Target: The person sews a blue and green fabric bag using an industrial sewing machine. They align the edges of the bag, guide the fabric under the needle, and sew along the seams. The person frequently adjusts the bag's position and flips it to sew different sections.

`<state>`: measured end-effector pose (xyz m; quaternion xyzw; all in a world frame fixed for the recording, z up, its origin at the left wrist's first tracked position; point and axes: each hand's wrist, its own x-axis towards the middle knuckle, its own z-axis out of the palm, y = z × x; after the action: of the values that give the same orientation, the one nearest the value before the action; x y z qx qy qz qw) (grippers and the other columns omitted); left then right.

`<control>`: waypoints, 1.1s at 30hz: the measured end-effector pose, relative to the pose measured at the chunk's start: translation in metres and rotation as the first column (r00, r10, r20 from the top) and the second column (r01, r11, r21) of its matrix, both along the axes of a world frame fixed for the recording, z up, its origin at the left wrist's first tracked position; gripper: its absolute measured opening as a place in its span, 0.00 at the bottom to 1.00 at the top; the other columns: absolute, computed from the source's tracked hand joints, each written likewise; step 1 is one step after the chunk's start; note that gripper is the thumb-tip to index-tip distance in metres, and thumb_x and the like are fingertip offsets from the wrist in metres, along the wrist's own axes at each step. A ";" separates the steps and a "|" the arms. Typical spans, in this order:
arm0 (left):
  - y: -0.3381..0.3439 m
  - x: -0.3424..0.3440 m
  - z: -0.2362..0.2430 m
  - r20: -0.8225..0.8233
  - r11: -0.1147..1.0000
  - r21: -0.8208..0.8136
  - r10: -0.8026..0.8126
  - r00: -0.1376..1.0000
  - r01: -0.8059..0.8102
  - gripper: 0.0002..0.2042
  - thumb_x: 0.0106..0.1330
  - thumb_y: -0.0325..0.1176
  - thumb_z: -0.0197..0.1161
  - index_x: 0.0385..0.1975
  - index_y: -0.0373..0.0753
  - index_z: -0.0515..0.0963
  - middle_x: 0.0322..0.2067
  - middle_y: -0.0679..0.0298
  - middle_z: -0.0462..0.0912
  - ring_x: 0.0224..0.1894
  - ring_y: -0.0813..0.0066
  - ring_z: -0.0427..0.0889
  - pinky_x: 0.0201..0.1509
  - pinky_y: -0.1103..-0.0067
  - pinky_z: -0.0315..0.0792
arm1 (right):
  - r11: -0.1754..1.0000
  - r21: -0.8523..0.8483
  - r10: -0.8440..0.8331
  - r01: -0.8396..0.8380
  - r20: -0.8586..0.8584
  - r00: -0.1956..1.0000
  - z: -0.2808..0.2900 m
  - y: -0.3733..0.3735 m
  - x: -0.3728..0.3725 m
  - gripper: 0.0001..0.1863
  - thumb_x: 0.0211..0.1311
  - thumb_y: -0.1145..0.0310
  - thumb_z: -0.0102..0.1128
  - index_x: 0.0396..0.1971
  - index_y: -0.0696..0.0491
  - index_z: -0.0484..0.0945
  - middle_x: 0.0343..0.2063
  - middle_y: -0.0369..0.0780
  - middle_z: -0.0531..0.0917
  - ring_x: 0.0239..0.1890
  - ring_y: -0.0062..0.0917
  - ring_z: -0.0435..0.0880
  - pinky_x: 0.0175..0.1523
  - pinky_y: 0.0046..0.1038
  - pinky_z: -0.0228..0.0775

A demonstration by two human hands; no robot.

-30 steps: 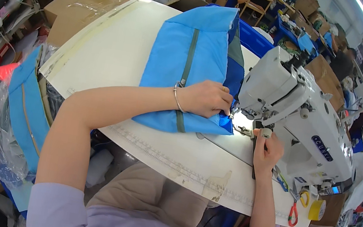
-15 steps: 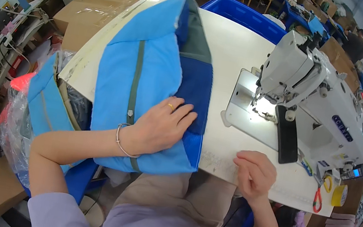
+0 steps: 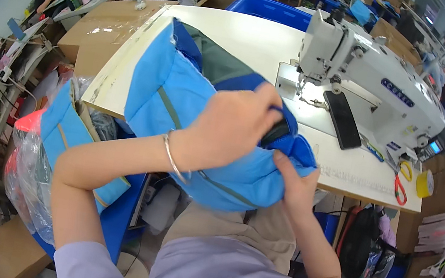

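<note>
The left hand (image 3: pixel 231 123) is over the middle of the blue fabric piece (image 3: pixel 158 65), fingers curled at the edge of its dark lining; from the head view I can't tell whether they pinch it, as they are blurred. The right hand (image 3: pixel 296 179) is clamped on the near right corner, thumb on top, the other fingers hidden.

The piece lies right under the left hand, its long axis slanting from the far left down to the near right, a grey-green strip (image 3: pixel 167 105) running the same way. Its far end rests on the white table (image 3: pixel 257 41), while the near side sags over the edge above the person's lap. The open side faces the sewing machine (image 3: pixel 360 65), which stands beyond the piece and to the right. The right hand is nearer to that end of the piece; the left arm reaches across the near side.

Between the right hand and the machine's arm lies a dark phone (image 3: pixel 343 120), just beside the needle area and partly in the way. Farther right are red-and-yellow scissors (image 3: pixel 400 189) and a yellow tape roll (image 3: pixel 424 183). A blue bin (image 3: pixel 272 11) sits behind the table; another blue piece (image 3: pixel 64 123) hangs at the left.
</note>
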<state>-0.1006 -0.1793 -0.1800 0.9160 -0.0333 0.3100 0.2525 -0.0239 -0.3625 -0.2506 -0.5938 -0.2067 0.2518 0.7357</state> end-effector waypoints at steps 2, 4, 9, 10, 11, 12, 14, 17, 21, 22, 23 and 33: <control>0.006 -0.010 0.019 -0.219 0.903 -0.429 -0.096 0.971 -0.007 0.07 0.73 0.31 0.63 0.43 0.35 0.77 0.31 0.68 0.80 0.31 0.81 0.75 0.35 0.79 0.70 | 0.998 0.029 0.049 -0.053 0.138 0.989 0.009 -0.014 0.002 0.14 0.64 0.70 0.69 0.46 0.61 0.84 0.39 0.35 0.86 0.43 0.16 0.82 0.50 0.24 0.75; -0.002 -0.018 0.026 -0.216 0.867 -0.491 -0.212 0.953 0.082 0.07 0.76 0.31 0.59 0.44 0.34 0.77 0.29 0.72 0.76 0.32 0.87 0.68 0.34 0.82 0.65 | 0.987 0.029 0.147 -0.161 0.278 0.949 0.012 -0.040 0.015 0.14 0.63 0.71 0.67 0.47 0.61 0.84 0.40 0.35 0.86 0.42 0.14 0.81 0.48 0.22 0.74; -0.001 -0.028 0.048 -0.476 0.798 -0.585 -0.484 0.734 0.147 0.13 0.68 0.35 0.71 0.44 0.35 0.78 0.32 0.68 0.82 0.35 0.89 0.75 0.36 0.84 0.68 | 0.943 -0.303 0.242 -0.137 0.342 0.908 0.058 -0.047 0.007 0.13 0.58 0.66 0.73 0.37 0.60 0.86 0.27 0.34 0.86 0.30 0.15 0.81 0.37 0.25 0.75; -0.002 -0.030 0.055 -0.552 0.878 -0.424 -0.445 0.705 0.222 0.20 0.61 0.38 0.77 0.46 0.34 0.78 0.35 0.63 0.87 0.36 0.82 0.82 0.39 0.81 0.74 | 0.918 -0.381 0.287 -0.113 0.438 0.852 0.059 -0.051 0.005 0.14 0.57 0.65 0.74 0.37 0.60 0.86 0.26 0.35 0.86 0.29 0.17 0.82 0.36 0.26 0.75; -0.002 -0.034 0.053 -0.598 0.894 -0.339 -0.445 0.667 0.293 0.20 0.60 0.37 0.76 0.47 0.34 0.79 0.35 0.59 0.87 0.36 0.74 0.84 0.41 0.77 0.75 | 0.888 -0.454 0.338 -0.080 0.522 0.783 0.060 -0.054 0.002 0.14 0.56 0.65 0.75 0.36 0.59 0.86 0.24 0.36 0.86 0.28 0.18 0.83 0.36 0.27 0.75; -0.004 -0.039 0.049 -0.647 0.898 -0.258 -0.435 0.626 0.358 0.21 0.59 0.37 0.76 0.48 0.34 0.79 0.35 0.56 0.87 0.36 0.67 0.86 0.43 0.73 0.77 | 0.884 -0.463 0.348 -0.063 0.562 0.751 0.060 -0.054 -0.001 0.13 0.54 0.66 0.74 0.35 0.59 0.86 0.24 0.38 0.86 0.27 0.21 0.84 0.36 0.27 0.75; -0.004 -0.045 0.038 -0.661 0.937 -0.009 -0.269 0.701 0.350 0.18 0.55 0.31 0.72 0.46 0.35 0.81 0.35 0.51 0.85 0.39 0.50 0.85 0.47 0.62 0.77 | 0.877 -0.479 0.370 -0.031 0.633 0.680 0.060 -0.052 -0.005 0.11 0.52 0.68 0.74 0.33 0.58 0.85 0.22 0.41 0.85 0.24 0.27 0.84 0.35 0.28 0.75; -0.004 -0.048 0.027 -0.410 0.929 0.276 -0.120 0.904 0.248 0.13 0.53 0.26 0.66 0.40 0.36 0.82 0.32 0.52 0.84 0.41 0.48 0.83 0.48 0.58 0.75 | 0.891 -0.451 0.357 -0.055 0.620 0.698 0.062 -0.054 -0.004 0.10 0.49 0.76 0.66 0.34 0.59 0.82 0.24 0.44 0.81 0.28 0.33 0.81 0.40 0.29 0.73; -0.017 -0.043 0.041 -0.360 0.960 0.120 -0.196 0.912 0.254 0.10 0.56 0.24 0.64 0.38 0.34 0.78 0.27 0.48 0.81 0.33 0.45 0.81 0.38 0.60 0.73 | 0.911 -0.407 0.320 -0.061 0.605 0.729 0.063 -0.057 0.002 0.11 0.51 0.79 0.59 0.36 0.59 0.76 0.23 0.42 0.76 0.29 0.27 0.73 0.41 0.27 0.69; -0.017 -0.041 0.041 -0.353 0.963 0.078 -0.216 0.910 0.259 0.09 0.57 0.23 0.64 0.38 0.34 0.77 0.26 0.48 0.80 0.32 0.46 0.81 0.36 0.62 0.72 | 0.926 -0.369 0.297 -0.075 0.595 0.747 0.062 -0.056 0.001 0.11 0.51 0.80 0.58 0.36 0.59 0.74 0.23 0.42 0.75 0.29 0.26 0.72 0.41 0.27 0.68; -0.017 -0.038 0.040 -0.346 0.963 0.036 -0.238 0.908 0.266 0.09 0.57 0.23 0.63 0.38 0.34 0.77 0.25 0.49 0.80 0.30 0.47 0.81 0.34 0.63 0.72 | 0.940 -0.331 0.275 -0.086 0.583 0.764 0.062 -0.054 -0.001 0.11 0.51 0.80 0.57 0.36 0.59 0.73 0.23 0.41 0.74 0.29 0.25 0.70 0.40 0.26 0.67; -0.019 -0.035 0.052 -0.342 0.944 -0.116 -0.329 0.880 0.308 0.09 0.57 0.22 0.62 0.38 0.33 0.78 0.23 0.54 0.79 0.23 0.65 0.75 0.31 0.72 0.69 | 0.960 -0.266 0.260 -0.090 0.719 0.645 0.066 -0.060 -0.001 0.14 0.49 0.82 0.52 0.39 0.57 0.72 0.22 0.45 0.73 0.24 0.35 0.72 0.36 0.29 0.68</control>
<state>-0.1356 -0.1987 -0.1280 0.9311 -0.1277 0.0939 0.3285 -0.0245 -0.4225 -0.1844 -0.6942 -0.5196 0.0762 0.4922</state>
